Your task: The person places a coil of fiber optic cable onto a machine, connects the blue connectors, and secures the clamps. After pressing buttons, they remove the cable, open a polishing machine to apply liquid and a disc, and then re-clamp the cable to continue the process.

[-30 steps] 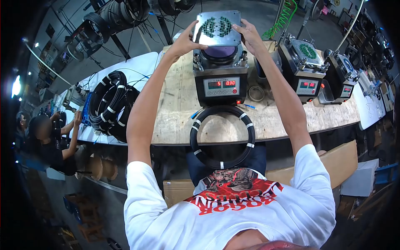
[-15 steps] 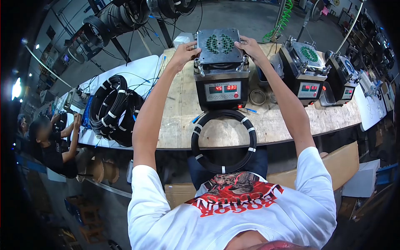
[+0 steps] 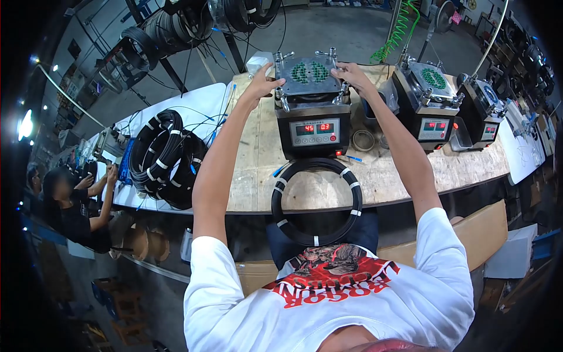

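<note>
A square metal plate (image 3: 293, 88) with green connectors set in its middle lies on top of the black polishing machine (image 3: 314, 144), between the corner clamps. My left hand (image 3: 261, 88) is at the plate's left edge, thumb on its top and fingers along the side. At the right edge my right hand (image 3: 355, 77) grips it, fingertips near the back right clamp. The machine's red display reads 45. In front of it a coil of black cable (image 3: 278, 196), tied with white bands, hangs over the table edge to my lap.
On the wooden table (image 3: 249, 176) stand two similar machines (image 3: 433, 126) (image 3: 484, 117) to the right, with a small round dish (image 3: 363, 141) nearer. More black cable coils (image 3: 153, 155) lie at left. A co-worker (image 3: 73, 202) sits at far left.
The plate has come down from a raised position onto the machine, and its back clamps now show. Both my hands have moved slightly down with it.
</note>
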Tool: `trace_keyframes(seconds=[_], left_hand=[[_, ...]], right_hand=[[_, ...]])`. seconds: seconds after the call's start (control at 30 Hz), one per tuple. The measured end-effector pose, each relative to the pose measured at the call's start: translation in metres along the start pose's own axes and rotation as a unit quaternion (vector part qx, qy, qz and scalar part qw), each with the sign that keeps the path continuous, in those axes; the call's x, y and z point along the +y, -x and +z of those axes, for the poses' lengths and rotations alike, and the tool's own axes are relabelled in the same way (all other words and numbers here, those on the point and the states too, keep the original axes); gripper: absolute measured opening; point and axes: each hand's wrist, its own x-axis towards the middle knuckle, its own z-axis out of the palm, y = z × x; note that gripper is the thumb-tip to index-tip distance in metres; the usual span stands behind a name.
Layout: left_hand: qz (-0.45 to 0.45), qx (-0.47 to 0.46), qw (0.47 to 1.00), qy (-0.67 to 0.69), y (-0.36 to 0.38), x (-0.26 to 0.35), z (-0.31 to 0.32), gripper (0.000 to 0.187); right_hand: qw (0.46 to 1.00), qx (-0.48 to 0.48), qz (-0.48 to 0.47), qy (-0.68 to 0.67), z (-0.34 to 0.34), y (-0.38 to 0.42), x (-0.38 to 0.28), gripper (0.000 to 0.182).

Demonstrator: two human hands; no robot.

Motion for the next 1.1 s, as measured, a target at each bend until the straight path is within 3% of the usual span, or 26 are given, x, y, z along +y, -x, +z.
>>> trace_keyframes(seconds=[0.1, 0.2, 0.3, 0.37, 0.43, 0.57, 0.67, 0.8, 0.87, 0.93, 1.03, 1.1], left_hand=[[0.024, -0.006, 0.999, 0.036, 0.007, -0.006, -0.001, 0.093], [0.028, -0.038, 0.989, 0.142, 0.05, 0.013, -0.002, 0.101], [0.137, -0.072, 0.987, -0.052, 0.048, -0.013, -0.004, 0.109], [0.193, -0.011, 0.975, -0.108, 0.034, -0.025, 0.005, 0.111], [0.248, 0.05, 0.954, -0.161, 0.028, -0.022, 0.015, 0.108], [0.316, 0.081, 0.915, -0.237, 0.024, 0.002, 0.023, 0.097], [0.297, 0.035, 0.9, -0.316, 0.011, 0.032, 0.018, 0.09], [0.267, 0.011, 0.901, -0.342, -0.059, 0.033, 0.01, 0.078], [0.2, 0.007, 0.897, -0.394, -0.079, 0.034, 0.014, 0.074], [0.135, 0.004, 0.89, -0.436, -0.089, 0.034, 0.021, 0.074], [0.127, 0.023, 0.887, -0.444, -0.098, 0.024, 0.031, 0.075], [0.136, 0.021, 0.895, -0.425, -0.1, 0.024, 0.027, 0.072]], right_hand=[[0.998, -0.015, -0.003, 0.066, -0.013, 0.007, -0.002, 0.046], [0.988, -0.021, -0.034, 0.149, -0.025, 0.044, -0.046, 0.06], [0.963, -0.113, -0.038, 0.24, -0.032, 0.067, -0.057, 0.093], [0.974, -0.121, -0.048, 0.187, -0.019, 0.068, -0.052, 0.093], [0.966, -0.076, -0.095, 0.23, -0.009, 0.056, -0.038, 0.092], [0.936, -0.014, -0.136, 0.324, 0.008, 0.046, -0.052, 0.084], [0.96, -0.091, -0.145, 0.222, 0.001, 0.016, -0.057, 0.079], [0.951, -0.008, -0.103, 0.29, -0.007, -0.038, -0.051, 0.073], [0.924, 0.037, -0.054, 0.376, -0.002, -0.062, -0.035, 0.065], [0.906, 0.052, 0.011, 0.421, 0.006, -0.067, -0.033, 0.061], [0.911, 0.029, 0.05, 0.408, 0.011, -0.08, -0.017, 0.057], [0.921, 0.015, 0.003, 0.39, 0.007, -0.094, 0.006, 0.055]])
